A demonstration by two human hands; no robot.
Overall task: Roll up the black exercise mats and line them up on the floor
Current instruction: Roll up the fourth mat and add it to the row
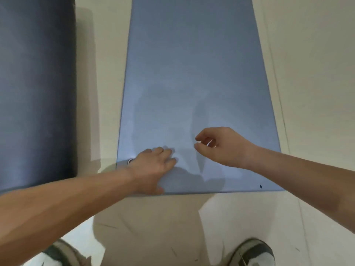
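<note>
A dark mat [192, 64] lies flat on the pale floor and runs away from me; glare makes it look blue-grey. Its near edge is just in front of my feet. My left hand [155, 166] rests on the mat near its near left corner, fingers fairly straight, thumb at the near edge. A little above the mat to the right hovers my right hand [219, 146], with its fingers loosely curled and nothing in them. A second dark mat [36, 89], which looks rolled, lies parallel at the left.
A small metal eyelet [130, 160] shows at the flat mat's near left corner and a small hole [260, 186] near its right corner. My two shoes [251, 252] stand on the pale floor [317, 93] below the mat's edge.
</note>
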